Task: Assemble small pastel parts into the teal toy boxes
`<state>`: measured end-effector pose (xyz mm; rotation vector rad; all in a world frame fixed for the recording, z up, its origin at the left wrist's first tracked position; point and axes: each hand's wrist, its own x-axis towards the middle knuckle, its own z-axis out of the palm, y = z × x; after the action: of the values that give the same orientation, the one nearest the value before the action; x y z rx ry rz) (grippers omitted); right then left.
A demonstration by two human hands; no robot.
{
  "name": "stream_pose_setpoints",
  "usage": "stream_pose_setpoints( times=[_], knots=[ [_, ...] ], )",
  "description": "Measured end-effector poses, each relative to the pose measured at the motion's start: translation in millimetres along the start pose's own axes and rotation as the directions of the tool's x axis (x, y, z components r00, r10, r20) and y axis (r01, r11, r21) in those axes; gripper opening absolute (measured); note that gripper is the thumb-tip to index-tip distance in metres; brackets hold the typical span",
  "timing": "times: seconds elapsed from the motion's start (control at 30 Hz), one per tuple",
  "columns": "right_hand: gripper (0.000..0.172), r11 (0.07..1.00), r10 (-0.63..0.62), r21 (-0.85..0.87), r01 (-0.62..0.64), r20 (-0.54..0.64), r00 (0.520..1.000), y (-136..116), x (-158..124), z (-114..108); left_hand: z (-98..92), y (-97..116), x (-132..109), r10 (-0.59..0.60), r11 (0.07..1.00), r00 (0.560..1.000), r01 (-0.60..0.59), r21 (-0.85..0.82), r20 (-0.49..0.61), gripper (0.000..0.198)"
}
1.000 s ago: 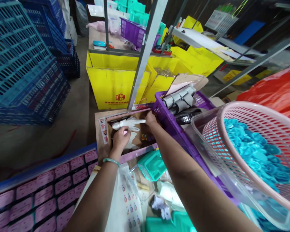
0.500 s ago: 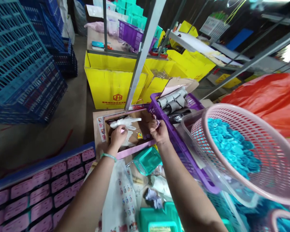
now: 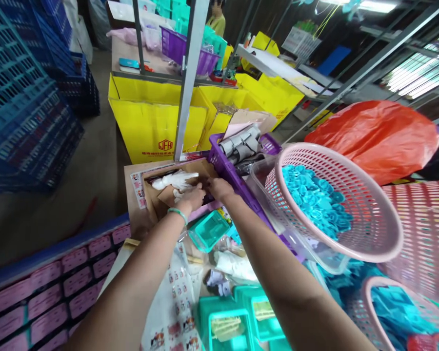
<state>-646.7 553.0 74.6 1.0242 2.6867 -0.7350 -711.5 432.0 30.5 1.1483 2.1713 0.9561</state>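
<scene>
Both my hands are inside a shallow cardboard box [image 3: 151,202]. Over its near side, my left hand [image 3: 193,199] has its fingers drawn together; whatever they hold is hidden. My right hand [image 3: 219,189] reaches the right part of the box with curled fingers, their tips close to those of my left hand. I cannot make out what is in them. White gloves [image 3: 173,180] lie in the box behind my left hand. Just in front of the box is a teal plastic tray [image 3: 209,230].
A purple basket [image 3: 237,183] holding grey material borders the box. At right, a pink basket [image 3: 373,214] holds blue pieces [image 3: 314,200]. Teal containers [image 3: 225,312] and a sticker sheet [image 3: 175,297] lie nearer. A metal post [image 3: 190,83] rises behind. A person [image 3: 216,22] is in the background.
My left hand has moved right across the box, and my right hand has lowered into it, so they are now close together. The view has shifted to the right.
</scene>
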Motion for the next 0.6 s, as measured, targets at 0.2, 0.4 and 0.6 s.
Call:
stream_pose_setpoints(
  times=[0.2,0.4,0.6],
  knots=[
    [0.025,0.968,0.023,-0.249,0.015,0.152,0.988,4,4,4,-4.5,-6,0,-0.032,0.999,0.999,0.031,-0.032,-0.018,0.019],
    [0.011,0.956,-0.013,-0.282,0.085,0.249,0.968,11,11,6,-25.2,-24,3,-0.154,0.966,0.973,0.112,-0.232,-0.171,0.008],
    [0.027,0.960,-0.001,-0.276,0.052,0.180,0.984,14,20,7,-44.1,-27,-7,-0.206,0.901,0.946,0.083,-0.427,-0.252,0.008]
  ],
)
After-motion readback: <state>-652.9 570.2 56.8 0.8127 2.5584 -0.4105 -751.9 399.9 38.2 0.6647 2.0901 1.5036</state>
